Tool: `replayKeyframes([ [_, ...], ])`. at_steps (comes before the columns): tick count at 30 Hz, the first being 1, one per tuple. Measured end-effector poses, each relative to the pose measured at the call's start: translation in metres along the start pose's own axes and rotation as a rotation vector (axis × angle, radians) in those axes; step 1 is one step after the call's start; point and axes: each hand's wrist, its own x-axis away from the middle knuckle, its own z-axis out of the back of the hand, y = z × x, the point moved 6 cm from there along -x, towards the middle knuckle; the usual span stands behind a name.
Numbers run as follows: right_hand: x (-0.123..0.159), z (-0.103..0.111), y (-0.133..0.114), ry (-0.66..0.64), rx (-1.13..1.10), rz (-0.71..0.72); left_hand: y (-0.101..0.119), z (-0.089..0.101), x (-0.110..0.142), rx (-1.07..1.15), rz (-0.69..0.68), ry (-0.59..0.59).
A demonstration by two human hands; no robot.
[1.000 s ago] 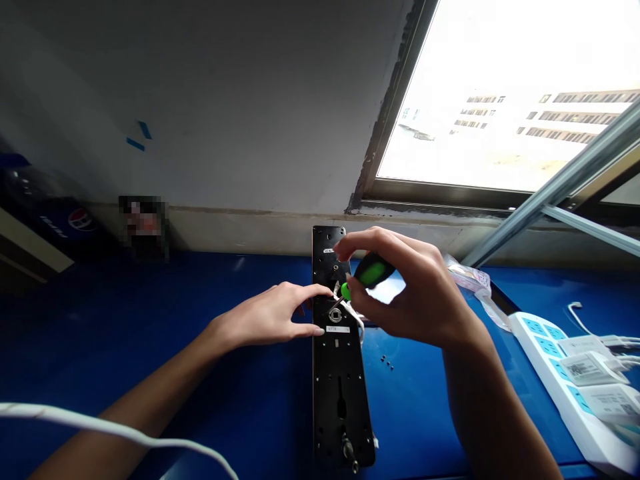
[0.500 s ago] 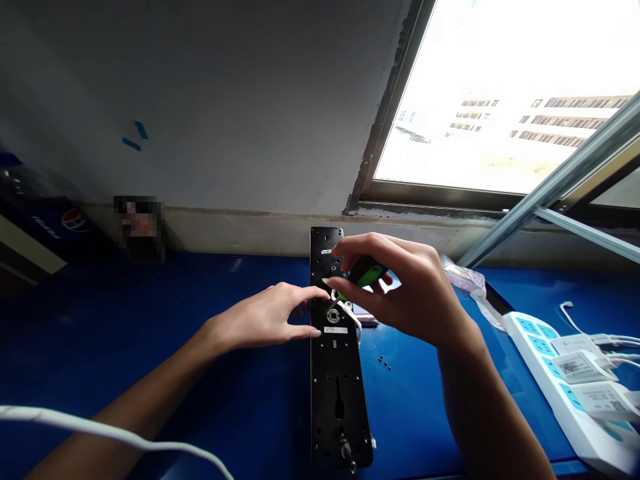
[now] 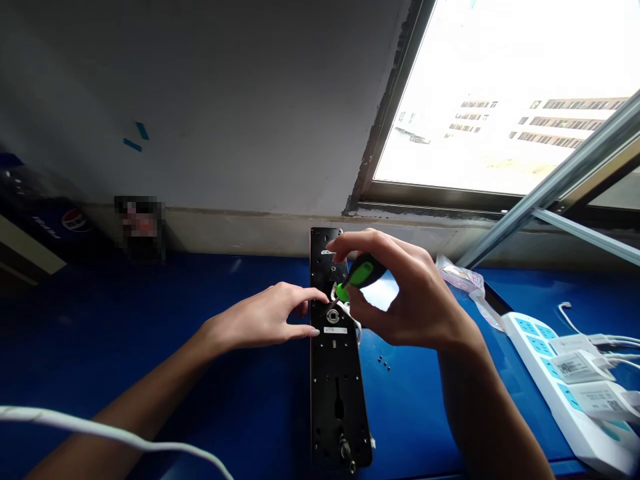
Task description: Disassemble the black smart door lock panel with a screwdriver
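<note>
Lying lengthwise before you on the blue table [image 3: 410, 420], the black panel [image 3: 324, 363] runs from the bottom of your view almost to the wall [image 3: 225, 113]. A metal ring [image 3: 333, 317] sits around its middle, with a white label [image 3: 335, 330] just below and a dark spindle [image 3: 347, 450] jutting from the near end. Beside the ring, a white cable [image 3: 357, 327] trails over the right edge. Your right hand [image 3: 410, 293] grips the green-and-black screwdriver [image 3: 361, 273] between thumb and fingers, handle tilted up to the right, shaft slanting down toward the panel just above the ring; you cannot tell from here whether the tip is seated. Your left hand [image 3: 275, 313] is spread and clasps nothing, its index finger and thumb reaching over the panel's left edge, either side of the ring's height. Some tiny dark screws [image 3: 383, 363] lie loose to the right of the panel. Farther right stands the white power strip [image 3: 525, 353] with adapters [image 3: 595, 399] plugged in, and clear packaging [image 3: 463, 277] behind it. A thick white cord [image 3: 125, 437] crosses your left forearm; a bottle [image 3: 63, 223] lies far left, and the window [image 3: 450, 60] is up right.
</note>
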Motion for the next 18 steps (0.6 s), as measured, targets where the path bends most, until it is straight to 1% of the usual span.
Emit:
replayKeyframes([
  [5,0.0,0.001,0.0,0.015,0.039,0.0,-0.007,-0.002,-0.004,0.004,0.03,-0.011],
  [10,0.001,-0.002,0.0,-0.011,-0.028,-0.001,-0.009,-0.008,-0.009,0.103,-0.008,-0.053],
  [15,0.0,-0.002,0.002,0.0,0.033,-0.013,-0.021,-0.013,-0.013,0.106,0.056,-0.078],
  [18,0.0,-0.003,0.002,-0.001,0.011,0.004,-0.025,-0.017,-0.014,0.11,0.059,-0.103],
])
